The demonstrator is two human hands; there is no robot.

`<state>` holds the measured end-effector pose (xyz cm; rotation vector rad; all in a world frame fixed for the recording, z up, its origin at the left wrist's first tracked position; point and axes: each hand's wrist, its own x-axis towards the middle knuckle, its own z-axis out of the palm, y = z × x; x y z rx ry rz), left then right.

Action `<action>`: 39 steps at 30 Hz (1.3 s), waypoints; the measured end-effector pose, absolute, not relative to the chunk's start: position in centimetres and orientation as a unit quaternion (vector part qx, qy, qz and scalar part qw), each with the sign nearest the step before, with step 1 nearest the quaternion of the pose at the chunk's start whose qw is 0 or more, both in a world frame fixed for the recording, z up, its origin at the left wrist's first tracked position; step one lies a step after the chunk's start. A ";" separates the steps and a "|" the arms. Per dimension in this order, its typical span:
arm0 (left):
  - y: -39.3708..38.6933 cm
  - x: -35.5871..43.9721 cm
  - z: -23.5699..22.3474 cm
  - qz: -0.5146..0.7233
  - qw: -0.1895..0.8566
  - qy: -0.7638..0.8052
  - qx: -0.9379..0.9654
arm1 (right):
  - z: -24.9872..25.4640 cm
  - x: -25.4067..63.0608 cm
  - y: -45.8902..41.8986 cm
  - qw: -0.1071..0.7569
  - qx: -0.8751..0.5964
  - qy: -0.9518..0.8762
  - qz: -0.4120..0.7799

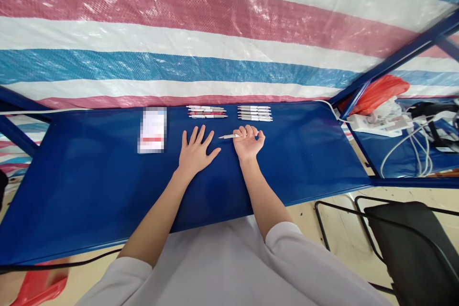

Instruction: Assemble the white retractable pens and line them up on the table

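Note:
My left hand (194,153) lies flat on the blue tabletop (114,191), palm down, its fingers spread and holding nothing. My right hand (249,143) is turned palm up with the fingers curled around a white pen (228,136). The pen's tip points left, toward my left hand; its other end is hidden by the fingers. Beyond my right hand is a row of several white pens (255,113), laid side by side. Another group of pens (207,112), white with some red and dark parts, lies to the left of that row.
Left of my left hand lies a blurred white rectangular item (152,131). Striped plastic sheeting (215,19) hangs behind the table. On the right are a metal frame post (387,64), a red bag (380,93), white cables (423,153) and a black chair (412,244).

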<state>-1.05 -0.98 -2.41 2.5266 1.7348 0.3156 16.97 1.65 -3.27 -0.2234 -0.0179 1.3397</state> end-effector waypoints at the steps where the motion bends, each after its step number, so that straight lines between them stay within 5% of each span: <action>1: -1.0 -1.1 -2.4 0.104 0.030 0.562 0.820 | -3.3 17.0 1.6 0.779 -0.107 -0.011 0.617; 39: -1.0 -1.2 -2.6 0.114 0.028 0.552 0.826 | -3.0 16.7 1.4 0.773 -0.092 -0.024 0.627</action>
